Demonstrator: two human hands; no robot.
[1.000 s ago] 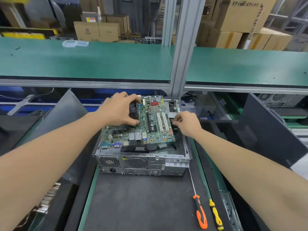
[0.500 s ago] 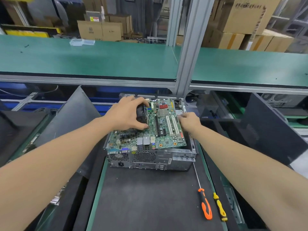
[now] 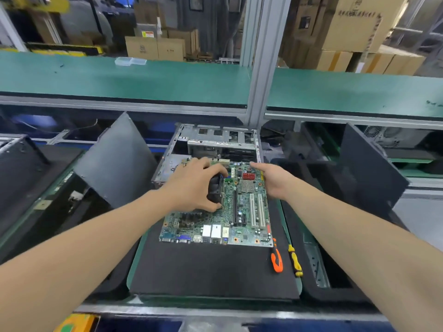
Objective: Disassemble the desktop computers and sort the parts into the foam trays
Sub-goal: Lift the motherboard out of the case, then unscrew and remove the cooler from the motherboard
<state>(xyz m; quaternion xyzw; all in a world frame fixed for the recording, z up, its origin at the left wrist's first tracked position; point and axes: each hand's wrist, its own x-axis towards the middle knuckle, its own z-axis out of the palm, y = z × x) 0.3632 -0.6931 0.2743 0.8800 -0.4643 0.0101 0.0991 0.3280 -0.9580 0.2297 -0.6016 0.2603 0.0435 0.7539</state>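
We have lifted the motherboard (image 3: 215, 219) out of the chassis (image 3: 215, 137), and it is now over the black mat (image 3: 211, 271) in front. Our left hand (image 3: 194, 185) clamps its cooler (image 3: 214, 190), and our right hand (image 3: 273, 178) steadies the edge with straight fingers. A foam tray likely comes next.

Bright, even light falls from above, leaving only soft, faint shadows; the green shelf (image 3: 119, 77) carries a mild sheen without hard glare; the motherboard (image 3: 239, 212) at centre is sharpest, though its fine print is smeary; wide-angle distortion bows the shelf edge and stretches the forearms (image 3: 72, 259) at the lower corners; the background cartons (image 3: 155, 47) look soft, dimmer.
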